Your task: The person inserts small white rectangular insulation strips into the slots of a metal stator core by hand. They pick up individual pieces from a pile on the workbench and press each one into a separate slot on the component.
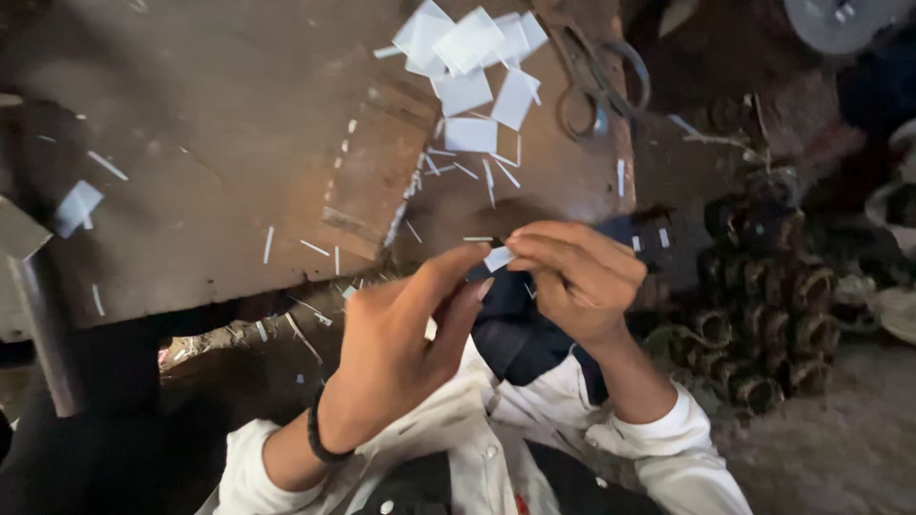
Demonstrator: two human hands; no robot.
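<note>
My left hand (405, 334) and my right hand (572, 277) meet in front of my chest, both pinching one small white paper piece (497, 258) between fingertips. A black band sits on my left wrist. Both arms wear white sleeves. Just beyond my hands lies a brown wooden board (239, 143), and at its far end rests a loose pile of white paper squares (472, 62). Thin white paper slivers (496, 176) lie scattered below the pile.
Metal scissors (601, 72) lie on the board to the right of the pile. A heap of dark round wound parts (763, 315) sits on the ground at right. A grey metal bar (43, 315) stands at the left edge.
</note>
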